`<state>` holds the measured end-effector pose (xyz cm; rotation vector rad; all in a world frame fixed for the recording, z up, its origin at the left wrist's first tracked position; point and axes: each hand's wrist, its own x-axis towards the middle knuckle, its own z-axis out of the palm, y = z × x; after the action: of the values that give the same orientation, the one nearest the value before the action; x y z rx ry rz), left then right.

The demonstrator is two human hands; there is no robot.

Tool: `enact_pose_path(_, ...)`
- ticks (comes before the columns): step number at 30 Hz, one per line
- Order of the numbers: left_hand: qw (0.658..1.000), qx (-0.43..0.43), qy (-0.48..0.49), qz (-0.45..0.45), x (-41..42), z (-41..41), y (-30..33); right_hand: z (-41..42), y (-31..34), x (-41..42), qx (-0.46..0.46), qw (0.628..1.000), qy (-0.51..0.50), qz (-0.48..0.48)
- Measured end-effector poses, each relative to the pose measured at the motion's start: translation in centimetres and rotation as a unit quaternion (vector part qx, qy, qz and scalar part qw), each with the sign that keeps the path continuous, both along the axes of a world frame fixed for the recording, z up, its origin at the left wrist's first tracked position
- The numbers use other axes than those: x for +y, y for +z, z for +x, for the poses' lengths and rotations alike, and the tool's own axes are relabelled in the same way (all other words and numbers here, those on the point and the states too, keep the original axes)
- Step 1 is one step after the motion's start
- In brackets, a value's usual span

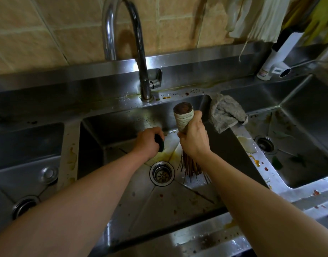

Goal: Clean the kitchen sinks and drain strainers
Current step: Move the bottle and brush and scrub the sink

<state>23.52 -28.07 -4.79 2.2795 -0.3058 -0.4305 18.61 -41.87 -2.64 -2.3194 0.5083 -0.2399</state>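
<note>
Both my hands are down in the middle steel sink. My left hand grips a dark green scouring pad against the sink's back slope, just above yellowish grime. My right hand grips the wrapped handle of a bamboo brush, held upright with its bristles splayed on the sink floor right of the round drain strainer. The right sink holds green scraps and its own drain strainer. In the left sink there is a drain near the front.
A tall curved faucet rises behind the middle sink. On the divider to the right lies a grey rag. Food stains dot that divider. A white bottle stands at the back right. Cloths and yellow gloves hang above it.
</note>
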Motion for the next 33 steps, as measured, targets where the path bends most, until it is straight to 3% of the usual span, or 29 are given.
enact_pose_path(14,0.998,-0.004,0.058,0.003,1.1,0.3,-1.3,-0.1,0.0,0.2,-0.003,1.000,0.007,-0.003)
enact_pose_path(18,0.999,0.030,0.042,0.000,1.6,0.5,-1.2,-0.4,0.2,0.1,-0.001,1.000,0.007,0.009)
enact_pose_path(23,0.996,0.051,0.047,-0.049,2.3,0.6,0.3,-0.4,1.3,0.5,-0.026,1.000,0.016,0.005)
enact_pose_path(28,0.995,0.055,0.087,-0.002,3.9,0.3,1.7,-0.5,2.1,1.1,-0.023,0.999,0.037,-0.009)
enact_pose_path(33,0.993,0.032,0.106,-0.032,5.7,-0.7,3.2,-1.4,2.7,2.0,-0.022,0.998,0.063,0.002)
